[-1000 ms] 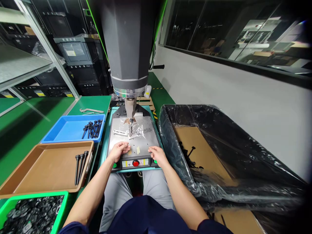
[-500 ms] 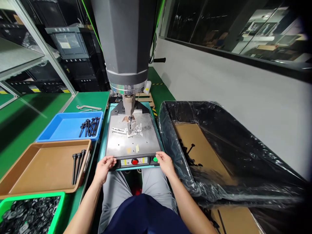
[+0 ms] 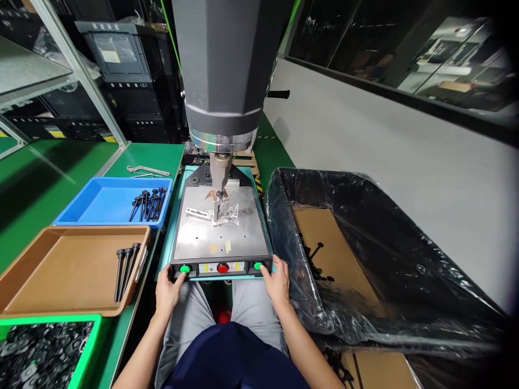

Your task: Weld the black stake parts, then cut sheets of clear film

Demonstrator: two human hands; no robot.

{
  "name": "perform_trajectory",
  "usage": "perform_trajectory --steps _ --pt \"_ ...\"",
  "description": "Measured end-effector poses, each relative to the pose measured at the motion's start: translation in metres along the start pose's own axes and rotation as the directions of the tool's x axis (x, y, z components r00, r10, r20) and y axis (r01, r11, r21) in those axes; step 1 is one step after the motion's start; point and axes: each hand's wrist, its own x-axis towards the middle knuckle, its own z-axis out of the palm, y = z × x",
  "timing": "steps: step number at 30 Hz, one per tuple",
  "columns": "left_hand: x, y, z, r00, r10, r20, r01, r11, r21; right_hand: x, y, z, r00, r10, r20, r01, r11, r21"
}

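My left hand is at the front left corner of the press base, its thumb at the lower edge of the left green button. Thumb and fingers are apart, and it holds nothing. At the opposite corner, my right hand touches the right green button with its thumb, other fingers spread along the side. A red button lies between them. Above the metal plate, the machine's tool head points down at a small dark part in a fixture.
On the left stand a blue tray of black bolt-like parts, a brown tray with three more, and a green bin of small black pieces. To the right is a plastic-lined box holding cardboard and black parts. A wrench lies behind the trays.
Both hands have shifted from closed fingers at the panel to its outer corners, thumbs at the green buttons. The left green button is now uncovered. The view has tilted slightly.
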Motion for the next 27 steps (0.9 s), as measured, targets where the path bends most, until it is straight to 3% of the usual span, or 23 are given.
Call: perform_trajectory --steps 7,15,22,27 --pt "0.010 0.005 -0.007 0.999 -0.024 0.048 0.025 1.000 -0.017 0.004 0.008 0.004 0.990 0.060 0.128 -0.067 0.997 0.046" --pt "0.015 0.006 -0.007 0.996 -0.072 0.058 0.073 0.997 -0.008 0.002 0.011 0.008 0.997 0.017 0.073 -0.017 1.000 0.004" --pt "0.019 -0.006 -0.006 0.997 0.021 0.070 -0.016 0.996 -0.083 0.003 0.009 0.004 0.991 0.039 0.131 -0.040 0.999 0.007" --pt "0.017 -0.003 -0.006 0.998 -0.002 0.068 0.015 0.982 -0.191 0.002 0.003 0.002 0.980 0.079 0.180 -0.093 0.993 0.070"
